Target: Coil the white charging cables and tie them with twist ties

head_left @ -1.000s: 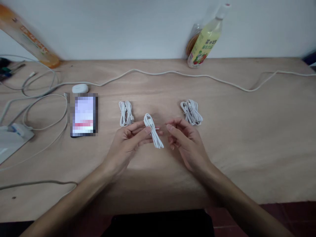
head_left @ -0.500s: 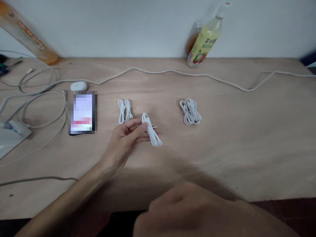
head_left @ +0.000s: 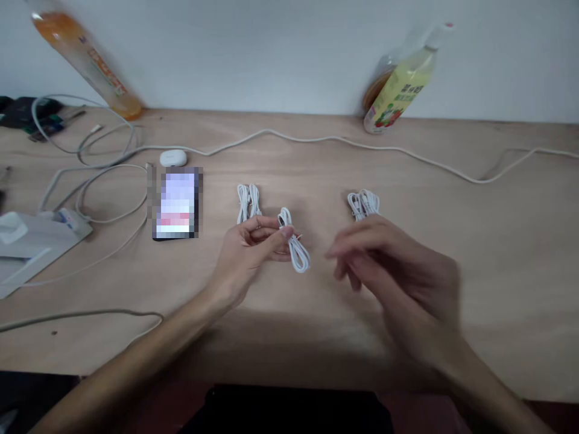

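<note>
The left hand [head_left: 246,250] holds a coiled white cable [head_left: 299,254] above the surface [head_left: 488,259], between the other two white bundles. Its thumb [head_left: 274,242] presses on the near face of the coil and its other fingers lie behind, closed to the coil's thickness. The coil is long and narrow; its long axis runs steeply in the view, tilted so that one looped end points away from the person and slightly left, while the other points back toward the person and slightly right.

The right hand [head_left: 402,271] is at the right of the coil, apart from it, with its fingers loosely curled and pointing left. Motion blur hides how far open they are, and no object shows in them.

Beyond the left hand lies the left bundle [head_left: 243,201], its two lobes side by side and its long axis running away from the person; the fingers hide its near end. The right bundle [head_left: 368,202] is partly covered by the right hand. Farther left lie a phone [head_left: 177,202], its long side also pointing away, and a small white case [head_left: 173,158] just beyond it.
</note>
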Motion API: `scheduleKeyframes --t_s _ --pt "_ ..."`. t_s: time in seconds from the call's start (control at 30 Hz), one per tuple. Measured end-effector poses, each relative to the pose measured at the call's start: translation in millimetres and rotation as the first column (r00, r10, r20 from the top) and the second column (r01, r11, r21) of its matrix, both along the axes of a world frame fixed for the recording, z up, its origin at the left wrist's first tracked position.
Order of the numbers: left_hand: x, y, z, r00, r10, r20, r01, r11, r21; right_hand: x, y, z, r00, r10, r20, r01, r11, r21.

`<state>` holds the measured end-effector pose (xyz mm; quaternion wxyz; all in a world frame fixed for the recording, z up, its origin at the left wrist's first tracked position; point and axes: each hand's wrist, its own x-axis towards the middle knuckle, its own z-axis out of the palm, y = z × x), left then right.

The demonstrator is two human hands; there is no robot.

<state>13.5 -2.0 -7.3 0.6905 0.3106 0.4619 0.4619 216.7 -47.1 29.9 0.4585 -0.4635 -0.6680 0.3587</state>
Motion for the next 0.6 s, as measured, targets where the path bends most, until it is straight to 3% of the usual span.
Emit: scheduleKeyframes --t_s 0.07,0.17,0.6 --pt "0 0 0.1 1.000 -0.005 -0.012 0.005 1.000 0.000 -6 19 -14.5 0.998 -0.042 0.045 0.039 0.998 0.053" --pt "1 0 1.0 1.000 0.003 -0.019 -0.003 1.000 -0.008 -11 35 -32.0 0.999 -0.024 0.035 0.023 0.999 0.028" --pt "2 0 3.8 0.999 -0.012 -0.050 0.012 1.000 -0.013 -18 22 -61.5 0.999 0.007 -0.042 -0.008 1.000 -0.022"
